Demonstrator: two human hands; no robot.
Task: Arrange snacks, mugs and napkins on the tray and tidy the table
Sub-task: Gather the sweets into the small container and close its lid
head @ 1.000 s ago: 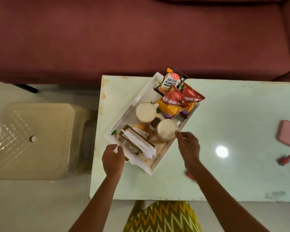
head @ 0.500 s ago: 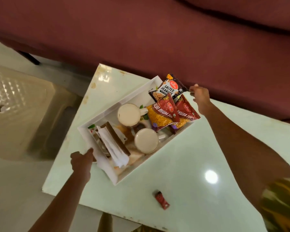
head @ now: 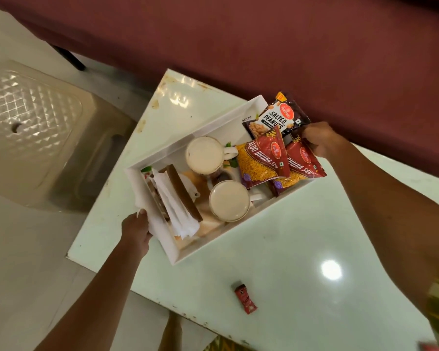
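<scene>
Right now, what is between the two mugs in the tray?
In the head view, a dark, unclear object fills the gap between the far mug and near mug on the tray.

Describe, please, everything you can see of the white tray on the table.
The white tray is rectangular with raised walls, looks like smooth plastic, and lies skewed across a corner of the pale table. It holds two mugs full of a pale drink, a brown napkin holder with white napkins, and three snack packets that overhang its far end. The left hand grips the near end; the right hand is at the far end by the packets.
</scene>
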